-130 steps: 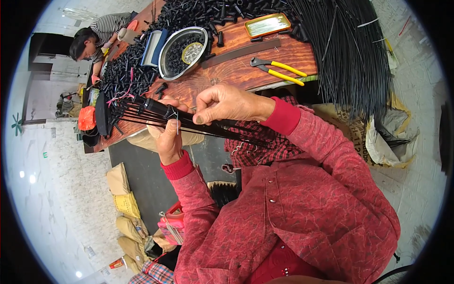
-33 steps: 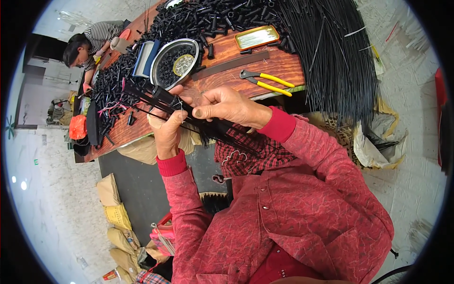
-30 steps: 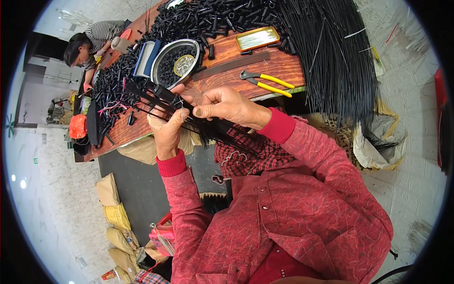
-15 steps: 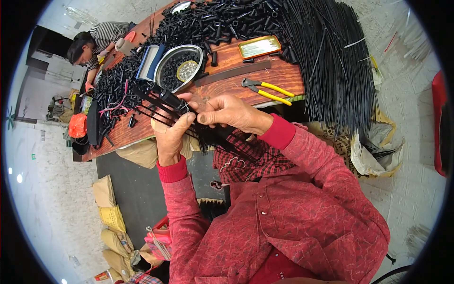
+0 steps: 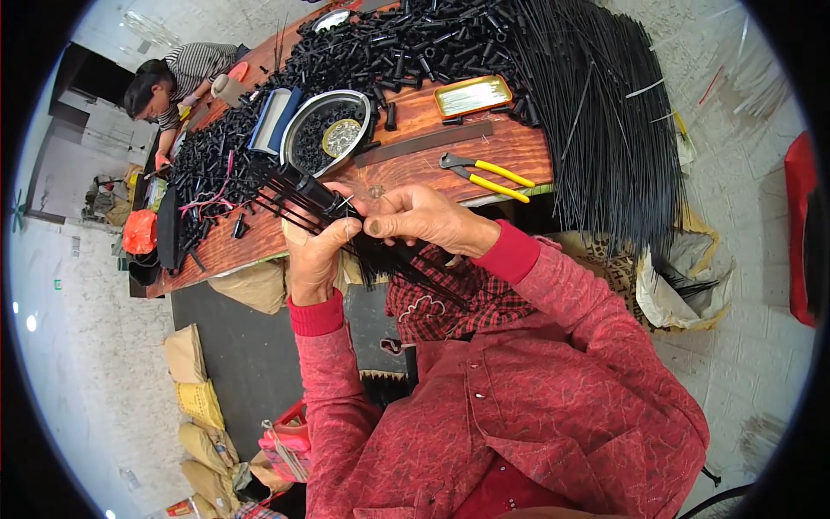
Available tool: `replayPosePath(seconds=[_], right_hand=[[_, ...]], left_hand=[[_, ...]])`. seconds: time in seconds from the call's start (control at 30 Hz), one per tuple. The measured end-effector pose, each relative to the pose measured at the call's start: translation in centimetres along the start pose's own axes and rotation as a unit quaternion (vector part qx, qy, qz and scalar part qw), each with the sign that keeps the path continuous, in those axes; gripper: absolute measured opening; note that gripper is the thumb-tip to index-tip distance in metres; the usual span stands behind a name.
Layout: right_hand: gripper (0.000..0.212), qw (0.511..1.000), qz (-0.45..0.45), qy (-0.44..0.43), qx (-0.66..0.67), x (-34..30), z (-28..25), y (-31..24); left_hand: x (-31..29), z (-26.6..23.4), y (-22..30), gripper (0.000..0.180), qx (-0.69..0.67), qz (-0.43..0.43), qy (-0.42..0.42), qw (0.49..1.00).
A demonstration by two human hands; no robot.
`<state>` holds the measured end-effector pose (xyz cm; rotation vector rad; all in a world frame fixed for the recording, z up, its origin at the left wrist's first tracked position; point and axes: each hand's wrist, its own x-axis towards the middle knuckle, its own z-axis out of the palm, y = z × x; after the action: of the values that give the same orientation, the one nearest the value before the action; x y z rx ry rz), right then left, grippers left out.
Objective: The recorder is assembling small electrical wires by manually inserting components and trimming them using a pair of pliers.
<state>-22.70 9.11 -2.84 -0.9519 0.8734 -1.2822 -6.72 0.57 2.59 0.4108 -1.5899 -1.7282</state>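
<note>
My left hand [image 5: 313, 259] grips a bundle of thin black rods [image 5: 298, 197] fitted into a black tube piece, held just over the near edge of the wooden table [image 5: 519, 151]. The rods fan out to the left and trail down toward my lap. My right hand [image 5: 419, 218] pinches the same bundle beside the left hand, fingertips at a thin pale wire near the tube. Both sleeves are red.
Yellow-handled pliers [image 5: 488, 173] lie behind my right hand. A round metal bowl [image 5: 324, 130] holds black parts, a gold tin [image 5: 473, 93] sits further back. Several black tubes [image 5: 398, 48] and long black rods [image 5: 605, 130] cover the table. Another person [image 5: 177, 73] works at the far left end.
Over the frames my hands stay together on the rod bundle, shifting it slightly and working the fingers around the tube. The view has tilted a little.
</note>
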Motion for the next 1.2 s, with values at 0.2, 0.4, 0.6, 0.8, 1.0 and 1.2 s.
replayPosePath(seconds=[0.2, 0.4, 0.6, 0.8, 1.0, 1.2], right_hand=[[0.033, 0.999, -0.026, 0.0, 0.027, -0.4, 0.0, 0.2], [0.03, 0.994, -0.092, 0.055, -0.013, -1.1, 0.2, -1.3], [0.011, 0.969, -0.194, 0.1, -0.118, -1.6, 0.2, -3.6], [0.014, 0.901, -0.315, 0.152, -0.257, -1.5, 1.3, -3.2], [0.023, 0.879, -0.339, 0.176, -0.287, -1.7, 2.4, -3.1], [0.03, 0.828, -0.393, 0.175, -0.36, -1.4, 2.6, -3.3]], left_hand=[[0.2, 0.2, 0.0, 0.036, 0.006, -0.007, -0.018, 1.0], [0.1, 0.7, 0.4, 0.034, 0.028, 0.004, -0.008, 1.0], [-0.1, 1.1, 0.6, 0.035, 0.043, -0.003, 0.003, 0.999], [0.1, 1.4, 0.7, 0.043, 0.028, 0.001, 0.016, 0.999], [0.0, 1.3, 0.7, 0.04, 0.052, 0.008, 0.025, 0.998], [-0.1, 1.1, 0.8, 0.037, 0.078, 0.014, 0.031, 0.996]])
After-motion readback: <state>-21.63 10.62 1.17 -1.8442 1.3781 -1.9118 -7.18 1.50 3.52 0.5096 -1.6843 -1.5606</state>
